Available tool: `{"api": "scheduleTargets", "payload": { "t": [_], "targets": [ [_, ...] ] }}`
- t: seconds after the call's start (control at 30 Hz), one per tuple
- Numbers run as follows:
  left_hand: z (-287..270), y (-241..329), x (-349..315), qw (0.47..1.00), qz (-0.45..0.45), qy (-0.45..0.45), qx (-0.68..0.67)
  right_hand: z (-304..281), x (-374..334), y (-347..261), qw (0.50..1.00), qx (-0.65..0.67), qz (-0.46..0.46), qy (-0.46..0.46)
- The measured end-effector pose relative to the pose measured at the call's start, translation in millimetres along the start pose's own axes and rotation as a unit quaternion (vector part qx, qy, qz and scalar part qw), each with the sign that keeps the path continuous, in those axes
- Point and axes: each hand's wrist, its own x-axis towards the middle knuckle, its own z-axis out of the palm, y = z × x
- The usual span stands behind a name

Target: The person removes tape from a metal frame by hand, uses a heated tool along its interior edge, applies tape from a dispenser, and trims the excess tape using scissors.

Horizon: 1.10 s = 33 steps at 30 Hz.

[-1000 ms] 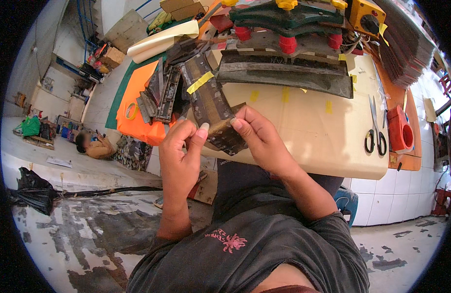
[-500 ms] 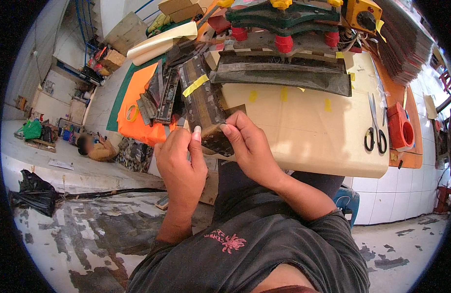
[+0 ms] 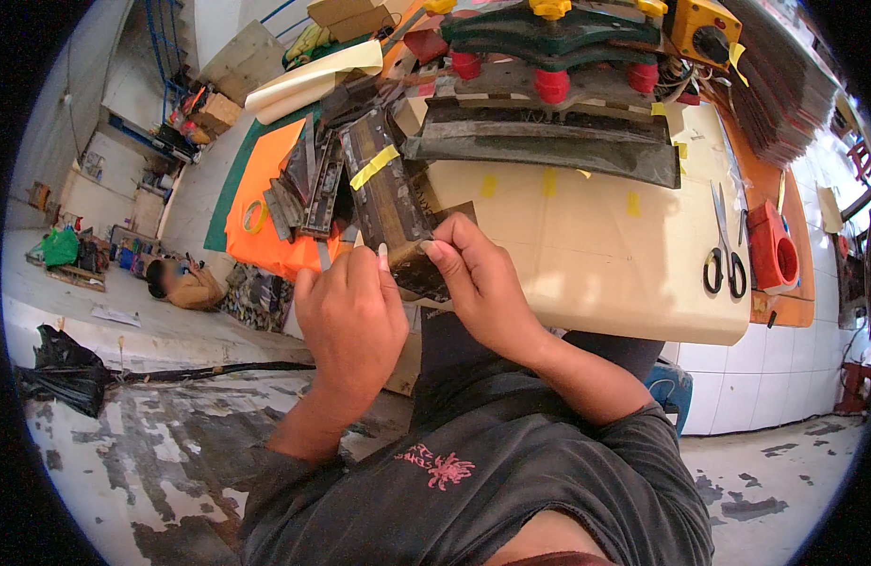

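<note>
At the near edge of the tabletop (image 3: 805, 255), head view: a dark, scuffed oblong block (image 3: 388, 203) lies aslant, its near end reaching the person's two hands, its far end pointing up and left.
Block finish: worn dark surface with a brown band running lengthwise; one yellow tape strip (image 3: 373, 167) crosses its upper part.
Right hand (image 3: 482, 274): thumb and forefinger pinch the block at its near right corner; remaining fingers curled.
Left hand (image 3: 355, 302): back upward, fingers curled, thumb tip at the block's near left corner; cannot tell whether anything is gripped between thumb and fingers.
Left of the block: dark narrow strips (image 3: 324, 189) and a yellow tape roll (image 3: 255, 216) on an orange sheet (image 3: 265, 250); a rolled cream sheet (image 3: 313, 80) lies farther back.
Right of the block: a cream covering (image 3: 586, 274) bearing small yellow marks; scissors (image 3: 726, 245) with black handles, blades pointing away from the person; a red tape holder (image 3: 770, 241) just beside them.
Beyond the covering: a long dark curved panel (image 3: 548, 141) below a green machine frame (image 3: 548, 42) with red and yellow knobs; a yellow control box (image 3: 704, 30) at its right.
Background left: another person (image 3: 198, 288) low near the floor, and a black plastic bag (image 3: 66, 373).
</note>
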Motion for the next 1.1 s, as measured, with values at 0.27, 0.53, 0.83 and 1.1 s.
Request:
{"api": "scheduleTargets", "payload": {
  "t": [0.27,0.53,0.83,1.1],
  "targets": [
    [1.8,-6.0,-3.6,1.0,0.009,-0.003,-0.01,3.2,0.2,-2.8,1.0,0.005,-0.002,-0.007],
    [1.4,-8.9,-2.2,0.999,0.017,0.003,-0.026,2.8,0.0,0.5,1.0,-0.003,0.002,-0.011],
    [7.4,-9.7,-7.9,0.995,-0.009,-0.018,-0.103,6.4,-1.0,-1.1,1.0,-0.003,0.003,-0.015],
    [25.3,-20.9,-25.3,0.918,-0.082,-0.003,-0.387,3.5,-2.1,-1.8,1.0,-0.006,0.02,-0.014]
  ]
}}
